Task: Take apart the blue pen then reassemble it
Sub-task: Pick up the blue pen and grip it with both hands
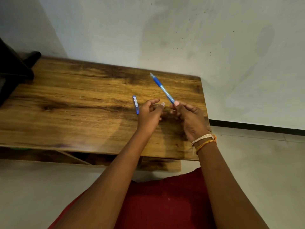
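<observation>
My right hand pinches the rear end of the blue pen body between thumb and fingers. The pen slants up and to the left above the table, with its pale tip pointing away from me. A blue pen cap with a white label lies flat on the wooden table, just left of my left hand. My left hand hovers beside the right one with fingers curled loosely apart and nothing visible in it.
A dark object stands at the table's far left. The table's right edge runs close to my right hand, with floor beyond. A grey wall rises behind the table. A shelf shows under the tabletop.
</observation>
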